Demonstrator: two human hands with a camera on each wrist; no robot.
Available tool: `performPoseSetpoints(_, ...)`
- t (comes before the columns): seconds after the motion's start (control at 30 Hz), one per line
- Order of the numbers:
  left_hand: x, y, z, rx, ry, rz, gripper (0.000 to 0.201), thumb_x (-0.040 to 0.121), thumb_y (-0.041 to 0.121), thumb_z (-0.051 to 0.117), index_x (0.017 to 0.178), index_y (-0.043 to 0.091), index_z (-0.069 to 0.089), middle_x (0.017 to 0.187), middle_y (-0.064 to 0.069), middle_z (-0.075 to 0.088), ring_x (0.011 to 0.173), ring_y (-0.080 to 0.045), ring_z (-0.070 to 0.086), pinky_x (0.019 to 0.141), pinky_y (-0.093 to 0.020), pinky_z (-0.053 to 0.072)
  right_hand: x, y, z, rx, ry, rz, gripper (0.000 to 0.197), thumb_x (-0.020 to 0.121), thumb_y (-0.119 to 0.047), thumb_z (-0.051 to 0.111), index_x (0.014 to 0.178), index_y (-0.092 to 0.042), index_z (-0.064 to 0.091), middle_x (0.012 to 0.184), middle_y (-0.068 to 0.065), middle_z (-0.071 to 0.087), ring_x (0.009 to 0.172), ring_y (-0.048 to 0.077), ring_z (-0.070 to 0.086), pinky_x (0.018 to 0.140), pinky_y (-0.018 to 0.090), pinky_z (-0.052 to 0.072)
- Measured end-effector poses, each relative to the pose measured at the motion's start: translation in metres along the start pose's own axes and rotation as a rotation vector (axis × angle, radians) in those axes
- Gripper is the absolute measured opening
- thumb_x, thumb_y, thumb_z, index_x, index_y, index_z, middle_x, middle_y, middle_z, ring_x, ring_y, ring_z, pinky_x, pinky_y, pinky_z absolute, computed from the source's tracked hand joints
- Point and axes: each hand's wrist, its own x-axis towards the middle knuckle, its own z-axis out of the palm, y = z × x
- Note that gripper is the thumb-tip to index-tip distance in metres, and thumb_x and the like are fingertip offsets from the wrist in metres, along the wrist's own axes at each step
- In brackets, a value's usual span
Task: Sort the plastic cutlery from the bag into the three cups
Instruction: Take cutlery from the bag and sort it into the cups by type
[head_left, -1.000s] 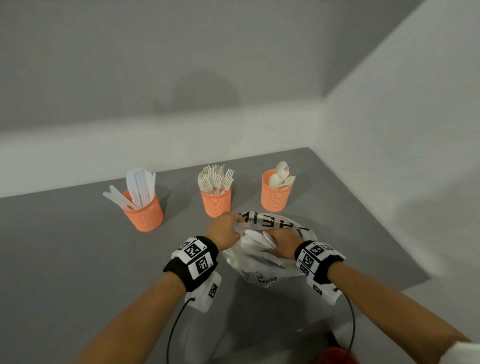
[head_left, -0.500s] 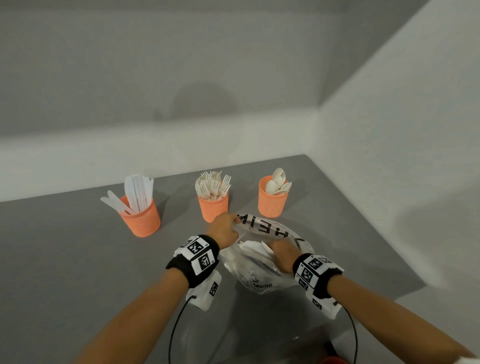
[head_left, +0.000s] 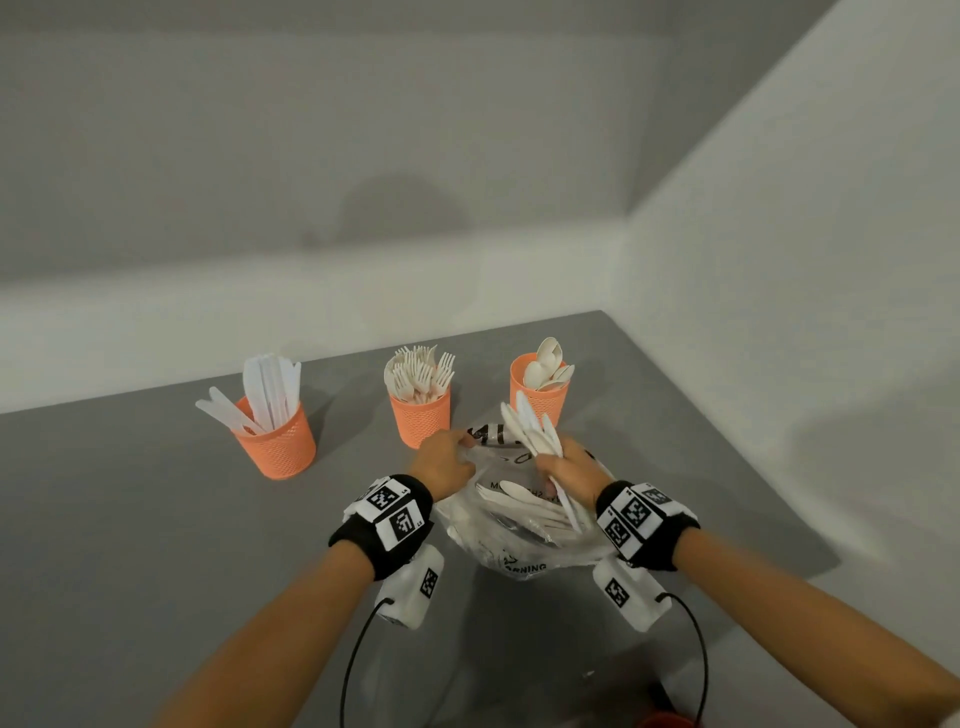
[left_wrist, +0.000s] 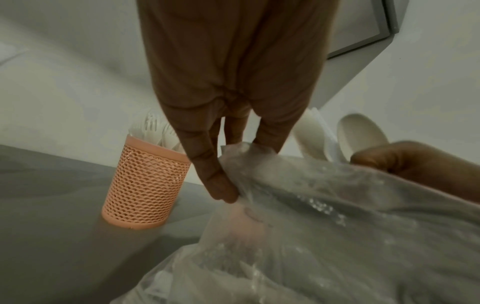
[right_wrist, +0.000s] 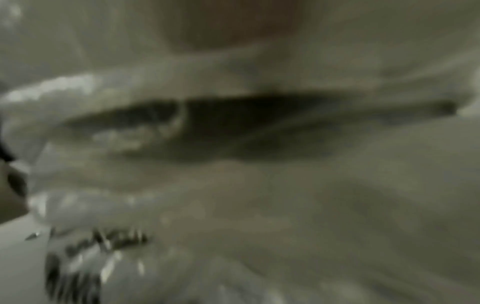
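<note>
On the grey counter (head_left: 130, 519) three orange mesh cups stand in a row along the far side. The knife cup (head_left: 275, 441) is furthest left and well apart from both hands, its white knives upright with a few leaning out to the left. The fork cup (head_left: 420, 418) stands in the middle, just beyond the left hand (head_left: 441, 462), which pinches the rim of the clear plastic bag (head_left: 524, 551) between thumb and fingertips (left_wrist: 221, 189) and holds the mouth open. More white cutlery lies loose inside the bag, which rests on the counter between the two wrists.

To the right, the right hand (head_left: 574, 475) is curled round a bunch of spoons (head_left: 532, 431), gripped near mid-length. Their long axis runs up and away, bowls tilted toward the far left, handles trailing down toward the bag. The spoon cup (head_left: 540, 395) stands just behind that bunch, so the right hand is plainly the nearer one; the drop looks like a short carry forward and slightly right. The spoons already standing in that cup crowd its mouth, and the bag's raised rim lies under the trailing handles, which could snag. The right wrist view is too blurred to add anything.
</note>
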Motion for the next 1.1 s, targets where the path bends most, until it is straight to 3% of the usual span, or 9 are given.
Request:
performPoseSetpoints(0.1,-0.006,-0.004,-0.001,-0.123,-0.031,-0.008,0.033,0.089,0.010,0.054,0.122,0.005,0.053,0.123,-0.015,0.056,0.093,-0.027,0.057,0.084,-0.030,0.044,0.005,-0.020,0.000,0.174,0.069,-0.020,0.019,0.087,0.000,0.048,0.079,-0.018,0.047,0.056,0.002,0.037,0.035,0.005,0.035,0.040,0.018,0.034)
performPoseSetpoints(0.23,-0.021,-0.009,-0.010,-0.401,0.091,-0.038,0.026,0.095,0.019,0.048,0.112,0.002,0.057,0.100,-0.009,0.059,0.088,-0.018,0.053,0.076,-0.027,0.043,0.018,-0.058,0.008,0.361,0.142,-0.096,0.017,0.083,0.003,0.053,0.075,-0.010,0.047,0.052,0.003,0.036,0.035,0.010,0.034,0.040,0.021,0.034)
performPoseSetpoints(0.37,-0.042,-0.014,-0.023,-0.994,0.206,-0.246,0.027,0.099,0.021,0.037,0.090,0.008,0.059,0.084,-0.005,0.057,0.075,-0.014,0.055,0.068,-0.024,0.047,0.026,-0.099,0.033,0.632,0.172,-0.172,0.024,0.081,0.006,0.050,0.068,-0.013,0.045,0.045,-0.001,0.036,0.034,0.008,0.033,0.043,0.023,0.032)
performPoseSetpoints(0.5,-0.065,-0.022,-0.029,-1.468,0.100,-0.466,0.045,0.100,0.037,0.027,0.103,0.000,0.052,0.094,-0.018,0.058,0.084,-0.025,0.058,0.075,-0.034,0.050,0.028,-0.125,0.075,0.796,0.205,-0.205,0.027,0.083,0.009,0.049,0.073,-0.015,0.049,0.038,-0.009,0.041,0.033,0.007,0.035,0.041,0.020,0.032)
performPoseSetpoints(0.6,-0.076,-0.022,-0.035,-1.713,0.096,-0.517,0.052,0.099,0.041,0.026,0.095,-0.006,0.048,0.095,-0.023,0.056,0.085,-0.030,0.056,0.088,-0.039,0.046,0.025,-0.128,0.109,0.825,0.231,-0.217,0.026,0.083,0.008,0.053,0.071,-0.016,0.051,0.042,-0.008,0.044,0.036,0.008,0.038,0.042,0.020,0.035)
performPoseSetpoints(0.67,-0.079,-0.022,-0.040,-1.850,0.117,-0.509,0.056,0.100,0.040,0.024,0.110,-0.009,0.049,0.092,-0.021,0.057,0.082,-0.027,0.056,0.079,-0.036,0.053,0.018,-0.122,0.130,0.794,0.241,-0.213,0.026,0.082,0.005,0.056,0.070,-0.017,0.053,0.044,-0.005,0.047,0.038,0.009,0.042,0.046,0.023,0.040)
performPoseSetpoints(0.77,-0.082,-0.026,-0.043,-1.831,0.124,-0.473,0.058,0.100,0.039,0.019,0.128,-0.005,0.044,0.093,-0.015,0.059,0.083,-0.022,0.057,0.062,-0.031,0.057,0.000,-0.114,0.151,0.738,0.227,-0.184,0.029,0.083,0.005,0.059,0.071,-0.021,0.051,0.050,-0.001,0.050,0.039,0.007,0.046,0.054,0.030,0.044)
performPoseSetpoints(0.97,-0.093,-0.035,-0.042,-1.391,0.121,-0.388,0.055,0.093,0.056,0.028,0.090,0.008,0.056,0.071,-0.003,0.052,0.068,-0.015,0.052,0.069,-0.028,0.045,-0.002,-0.101,0.157,0.642,0.141,-0.105,0.025,0.088,-0.014,0.061,0.069,-0.020,0.046,0.052,0.002,0.037,0.042,0.009,0.038,0.044,0.022,0.035)
performPoseSetpoints(1.1,-0.094,-0.042,-0.054,-1.073,0.198,-0.104,0.029,0.091,0.037,0.051,0.084,0.009,0.053,0.065,-0.003,0.047,0.060,-0.016,0.045,0.059,-0.023,0.043,0.005,-0.090,0.161,0.414,-0.060,-0.061,0.020,0.092,-0.022,0.055,0.075,-0.012,0.055,0.049,0.003,0.043,0.042,0.014,0.043,0.043,0.022,0.037)
